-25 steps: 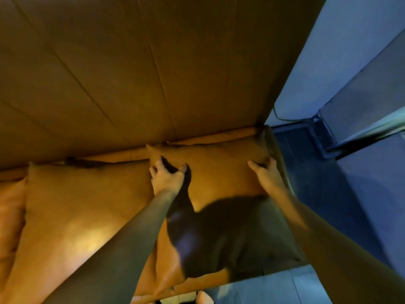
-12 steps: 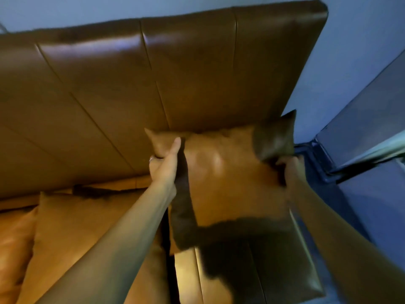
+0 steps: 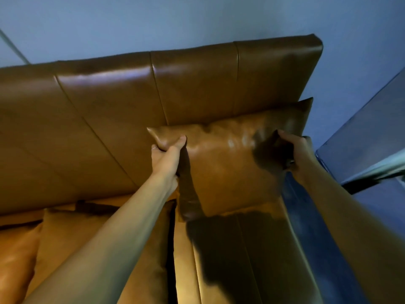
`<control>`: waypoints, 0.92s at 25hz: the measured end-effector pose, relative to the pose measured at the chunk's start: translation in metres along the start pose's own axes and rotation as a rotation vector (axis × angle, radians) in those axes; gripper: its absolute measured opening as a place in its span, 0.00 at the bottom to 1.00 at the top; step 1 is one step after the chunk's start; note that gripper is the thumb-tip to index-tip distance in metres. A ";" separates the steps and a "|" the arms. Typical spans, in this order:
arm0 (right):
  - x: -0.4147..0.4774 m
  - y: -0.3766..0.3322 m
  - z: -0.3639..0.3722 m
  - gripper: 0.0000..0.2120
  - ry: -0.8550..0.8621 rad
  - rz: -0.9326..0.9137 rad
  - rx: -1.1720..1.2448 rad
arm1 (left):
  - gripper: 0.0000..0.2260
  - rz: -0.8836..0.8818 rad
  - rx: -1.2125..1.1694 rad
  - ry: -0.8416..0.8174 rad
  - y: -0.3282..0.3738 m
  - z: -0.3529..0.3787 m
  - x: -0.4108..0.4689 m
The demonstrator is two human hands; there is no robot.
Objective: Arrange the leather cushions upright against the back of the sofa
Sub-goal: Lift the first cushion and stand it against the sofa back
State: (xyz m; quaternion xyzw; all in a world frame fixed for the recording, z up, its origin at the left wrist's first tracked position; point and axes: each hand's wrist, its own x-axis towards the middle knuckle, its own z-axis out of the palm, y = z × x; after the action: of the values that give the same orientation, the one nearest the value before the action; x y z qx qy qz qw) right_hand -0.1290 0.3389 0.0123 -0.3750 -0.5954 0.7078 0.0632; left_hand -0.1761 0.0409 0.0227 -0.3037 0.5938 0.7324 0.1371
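A tan leather cushion [image 3: 228, 167] stands nearly upright at the right end of the sofa, its top leaning on the sofa back [image 3: 131, 110]. My left hand [image 3: 167, 157] pinches its upper left corner. My right hand [image 3: 299, 153] grips its upper right edge, thumb on the front face. The cushion's bottom edge rests on the seat [image 3: 252, 260]. A second tan cushion [image 3: 72, 238] lies flat on the seat to the left, partly hidden by my left forearm. A third cushion [image 3: 15, 257] shows at the far left edge.
A pale blue wall [image 3: 197, 18] rises behind the sofa. Blue floor [image 3: 306, 227] runs along the sofa's right end. A dark blue panel with a pale ledge [image 3: 372, 154] stands at the right.
Both hands have lifted the right cushion from lying flat on the seat to standing against the sofa back. The view has tilted upward, showing the top of the back.
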 end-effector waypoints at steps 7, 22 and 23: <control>0.004 0.015 0.012 0.28 0.068 -0.014 -0.117 | 0.28 -0.030 0.076 -0.088 0.003 -0.011 0.008; -0.198 0.085 0.233 0.38 -0.159 -0.557 -0.900 | 0.26 0.776 1.311 0.090 0.033 -0.190 -0.011; -0.212 0.101 0.248 0.37 -0.194 -0.580 -0.942 | 0.27 0.753 1.319 0.104 0.028 -0.210 -0.009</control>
State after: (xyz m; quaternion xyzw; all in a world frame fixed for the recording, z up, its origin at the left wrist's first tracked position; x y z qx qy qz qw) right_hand -0.0928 -0.0005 0.0217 -0.1165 -0.9290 0.3504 0.0260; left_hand -0.1259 -0.1656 0.0272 0.0300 0.9777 0.2078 0.0030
